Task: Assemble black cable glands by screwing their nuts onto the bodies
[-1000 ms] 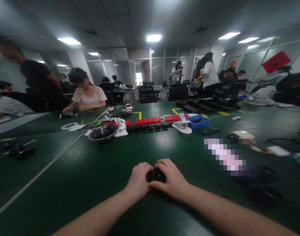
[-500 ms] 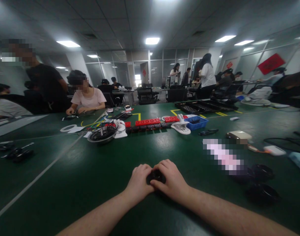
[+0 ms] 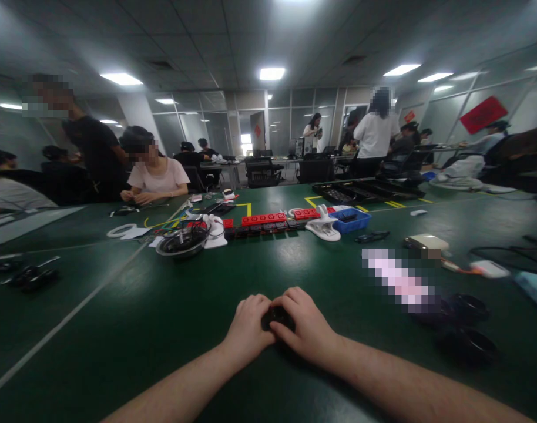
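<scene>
I hold a small black part [image 3: 281, 317] between my left grip [image 3: 249, 320] and right grip [image 3: 304, 322], both curled snugly around it; ahead of them stretches green counter [image 3: 268, 271].

The one head camera sits at the wearer's eye level, facing forward and tilted down across the table [image 3: 131, 329]. Its wide view takes in the ceiling [image 3: 184, 41] along the top of the frame and the far glass partitions [image 3: 211, 114] just above the middle. The left forearm [image 3: 180, 379] and right forearm [image 3: 396, 373] run in from the bottom edge toward the left hand [image 3: 247, 323] and right hand [image 3: 307, 324] at lower centre, close to the lens; the room recedes well beyond.
</scene>
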`<state>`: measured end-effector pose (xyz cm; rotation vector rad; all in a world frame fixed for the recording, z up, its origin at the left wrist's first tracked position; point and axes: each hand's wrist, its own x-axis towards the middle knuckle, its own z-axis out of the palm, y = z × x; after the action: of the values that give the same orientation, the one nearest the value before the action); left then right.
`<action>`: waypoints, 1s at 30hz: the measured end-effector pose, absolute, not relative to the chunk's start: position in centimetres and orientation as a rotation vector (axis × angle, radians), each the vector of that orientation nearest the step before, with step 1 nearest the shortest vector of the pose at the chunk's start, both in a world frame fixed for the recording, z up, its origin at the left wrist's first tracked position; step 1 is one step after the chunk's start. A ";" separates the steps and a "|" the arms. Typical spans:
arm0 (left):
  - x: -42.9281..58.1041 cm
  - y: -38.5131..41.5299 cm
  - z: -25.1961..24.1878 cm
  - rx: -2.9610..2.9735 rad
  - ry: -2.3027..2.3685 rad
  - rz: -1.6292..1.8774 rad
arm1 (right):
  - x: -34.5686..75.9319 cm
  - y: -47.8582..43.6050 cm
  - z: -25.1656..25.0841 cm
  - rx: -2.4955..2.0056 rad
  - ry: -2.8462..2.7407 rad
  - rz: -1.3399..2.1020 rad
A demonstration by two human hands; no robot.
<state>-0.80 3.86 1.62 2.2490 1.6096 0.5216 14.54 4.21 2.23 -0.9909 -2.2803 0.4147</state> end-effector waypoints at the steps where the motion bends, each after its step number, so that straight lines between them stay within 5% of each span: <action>1: -0.8 3.9 1.5 2.249 1.606 0.532 | 14.5 4.2 2.3 -0.978 -2.281 0.421; 30: -1.2 4.2 0.6 2.229 1.734 0.651 | 15.1 3.9 2.3 -0.854 -2.341 0.241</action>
<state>-1.18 4.25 0.62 2.2294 1.7341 0.6514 15.07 3.90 2.28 -0.8541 -2.3414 0.2410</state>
